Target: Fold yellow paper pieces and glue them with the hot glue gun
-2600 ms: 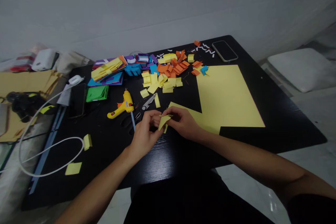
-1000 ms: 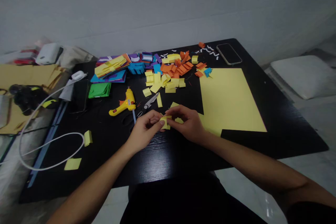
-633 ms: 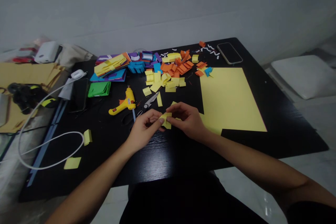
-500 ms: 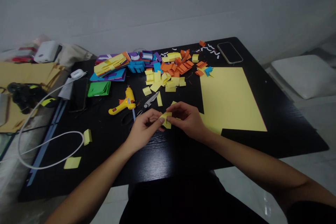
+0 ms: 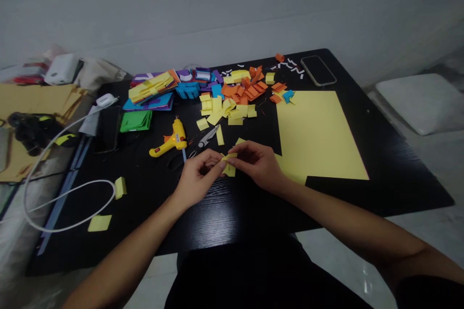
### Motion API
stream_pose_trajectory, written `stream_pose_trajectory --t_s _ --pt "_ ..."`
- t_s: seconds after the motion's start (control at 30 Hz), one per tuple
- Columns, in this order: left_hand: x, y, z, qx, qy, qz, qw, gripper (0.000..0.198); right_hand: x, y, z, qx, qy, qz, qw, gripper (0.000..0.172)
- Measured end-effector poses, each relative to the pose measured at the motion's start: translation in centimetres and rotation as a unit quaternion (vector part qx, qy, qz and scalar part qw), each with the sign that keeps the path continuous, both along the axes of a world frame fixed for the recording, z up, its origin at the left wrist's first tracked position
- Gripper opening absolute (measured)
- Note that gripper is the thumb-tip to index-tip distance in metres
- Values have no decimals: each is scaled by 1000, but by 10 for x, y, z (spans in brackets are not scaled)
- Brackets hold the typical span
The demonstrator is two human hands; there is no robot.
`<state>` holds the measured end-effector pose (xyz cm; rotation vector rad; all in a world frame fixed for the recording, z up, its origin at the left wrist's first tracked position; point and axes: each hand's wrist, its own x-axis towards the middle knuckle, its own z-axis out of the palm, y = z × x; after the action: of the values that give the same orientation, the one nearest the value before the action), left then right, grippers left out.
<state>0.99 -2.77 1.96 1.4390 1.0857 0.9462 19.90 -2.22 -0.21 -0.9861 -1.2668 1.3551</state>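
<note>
Between my two hands is a small piece of yellow paper (image 5: 229, 170), partly folded and pinched along its upper edge. My left hand (image 5: 200, 172) grips it from the left with thumb and fingers closed. From the right, my right hand (image 5: 259, 164) pinches the same piece; some of its fingers are curled out of sight. Just beyond my left hand lie scissors (image 5: 208, 138) with dark handles, and a yellow glue gun (image 5: 170, 140) rests to their left. Farther back sits a pile of small folded yellow papers (image 5: 221, 108), with folded orange papers (image 5: 248, 89) behind it.
A large yellow sheet (image 5: 319, 130) covers the right of the black table (image 5: 391, 198). A phone (image 5: 318, 70) lies at the back right. Green papers (image 5: 136, 121), a white cable (image 5: 68, 228) and two loose yellow pieces (image 5: 99, 223) are on the left.
The yellow paper's upper part has been folded down between my fingertips, so it shows narrower at the top. My hands have stayed in nearly the same place.
</note>
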Motion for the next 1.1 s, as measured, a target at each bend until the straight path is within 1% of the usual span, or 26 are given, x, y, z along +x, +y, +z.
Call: stream_pose_trajectory --t_s 0.1,0.23,0.43,0.57,0.7,0.77,0.93,1.1 --pt "-2 1 3 27 30 16 999 18 0 -1 1 2 -10 -3 1000 20" --pt "-3 2 2 37 38 19 998 16 0 -1 3 6 -16 -6 1000 20" --pt "-2 0 -1 16 19 40 999 15 0 -1 2 0 -2 -1 1000 20" --pt "-2 0 -1 11 21 44 999 17 0 -2 2 -12 5 11 1000 21" --pt "-2 1 -4 8 2 53 999 15 0 -1 0 -17 7 9 1000 20" --pt "-3 1 -5 26 1 64 998 14 0 0 -1 -21 12 0 1000 21" --pt "-5 0 -5 104 56 88 989 10 1 3 -2 -53 23 -12 998 28" --pt "-1 -1 -8 104 37 101 989 12 1 4 -1 -88 54 8 995 30"
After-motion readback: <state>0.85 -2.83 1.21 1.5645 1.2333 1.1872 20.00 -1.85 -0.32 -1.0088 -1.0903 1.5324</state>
